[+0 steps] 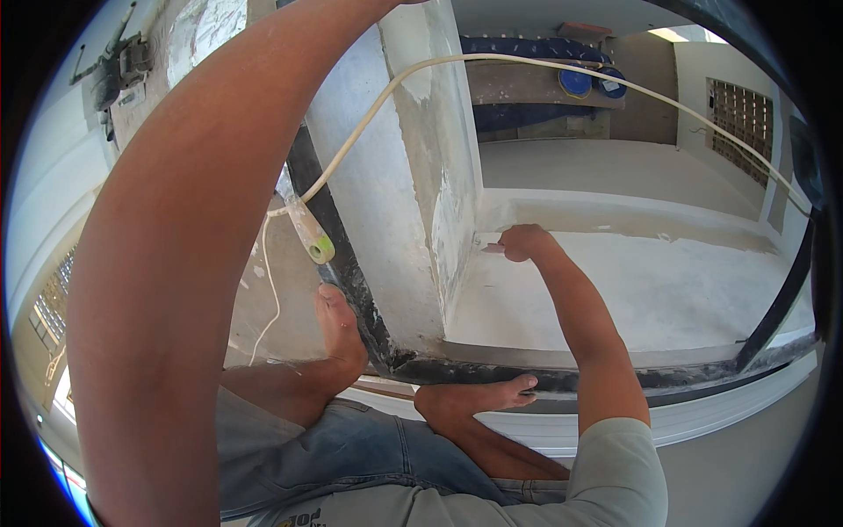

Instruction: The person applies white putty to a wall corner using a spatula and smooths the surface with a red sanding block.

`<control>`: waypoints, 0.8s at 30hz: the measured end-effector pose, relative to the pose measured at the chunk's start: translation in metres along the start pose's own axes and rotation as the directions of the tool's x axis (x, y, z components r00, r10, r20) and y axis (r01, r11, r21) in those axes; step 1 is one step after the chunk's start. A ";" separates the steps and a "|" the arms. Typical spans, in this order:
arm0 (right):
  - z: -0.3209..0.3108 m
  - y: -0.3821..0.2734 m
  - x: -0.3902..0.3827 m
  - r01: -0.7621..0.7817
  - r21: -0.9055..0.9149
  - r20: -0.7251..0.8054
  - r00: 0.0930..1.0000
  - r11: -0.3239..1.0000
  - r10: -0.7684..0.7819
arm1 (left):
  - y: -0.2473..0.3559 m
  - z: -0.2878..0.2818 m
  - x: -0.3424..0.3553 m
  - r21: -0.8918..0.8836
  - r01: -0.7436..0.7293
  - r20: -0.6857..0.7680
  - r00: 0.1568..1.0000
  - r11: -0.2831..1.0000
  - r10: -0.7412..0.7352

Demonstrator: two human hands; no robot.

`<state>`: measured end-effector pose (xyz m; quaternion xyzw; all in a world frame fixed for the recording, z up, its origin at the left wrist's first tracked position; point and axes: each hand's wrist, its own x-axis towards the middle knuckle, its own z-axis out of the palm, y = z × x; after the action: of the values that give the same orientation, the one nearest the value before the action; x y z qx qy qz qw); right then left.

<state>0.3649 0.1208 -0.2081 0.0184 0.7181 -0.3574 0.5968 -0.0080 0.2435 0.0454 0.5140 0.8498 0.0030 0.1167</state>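
Note:
My left arm reaches up across the left side to my left hand (407,3), mostly cut off at the top edge, fingers hidden. My right hand (525,242) grips a small putty knife (492,247), its blade against the white plastered surface (615,290) beside the corner of a vertical, patchily plastered strip (421,193). A pale-handled tool (312,233) with a green end lies by the black metal frame (342,281), near a cream cable (404,79) looping across the view. My bare feet (338,321) rest on or beside that frame.
The black bar continues along the lower middle and up the right (773,312). Beyond, at top right, are blue buckets (575,81) on a board (518,83) and a grille opening (738,123). A dark object (118,83) stands at upper left.

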 end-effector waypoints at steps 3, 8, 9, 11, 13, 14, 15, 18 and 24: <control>0.000 -0.004 0.018 0.014 0.045 0.054 0.998 0.999 -0.016 | 0.000 0.000 0.000 0.023 0.018 -0.005 1.000 1.000 -0.018; 0.006 -0.003 0.033 0.048 0.195 0.074 0.995 0.980 -0.063 | 0.004 -0.003 0.001 0.010 0.047 0.066 0.997 0.999 -0.047; 0.003 -0.010 0.034 0.035 0.194 0.084 0.995 0.980 -0.052 | 0.001 -0.001 -0.001 0.010 0.032 0.030 0.999 0.999 -0.033; -0.001 -0.017 0.030 0.023 0.193 0.094 0.995 0.981 -0.042 | -0.002 -0.001 -0.001 0.011 0.018 -0.004 1.000 1.000 -0.018; -0.004 -0.020 0.024 0.073 0.209 0.060 0.994 0.975 -0.087 | -0.003 -0.003 -0.002 0.029 0.007 -0.004 1.000 1.000 -0.007; -0.001 -0.016 0.026 0.060 0.210 0.062 0.995 0.976 -0.075 | 0.000 -0.002 -0.001 0.018 0.004 -0.007 1.000 1.000 -0.004; 0.002 -0.014 0.032 0.077 0.208 0.083 0.992 0.975 -0.096 | 0.001 -0.001 0.001 0.007 -0.003 -0.017 1.000 1.000 0.004; 0.000 -0.021 0.034 0.099 0.189 0.112 0.986 0.977 -0.122 | 0.000 -0.001 -0.005 -0.015 -0.030 -0.047 0.998 0.999 0.029; -0.009 -0.033 0.018 0.176 0.131 0.123 0.974 0.976 -0.192 | -0.002 -0.003 -0.001 0.013 0.007 -0.006 1.000 1.000 -0.007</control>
<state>0.3372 0.0942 -0.2074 -0.0372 0.6520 -0.4539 0.6062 -0.0094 0.2418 0.0479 0.5117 0.8520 -0.0014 0.1108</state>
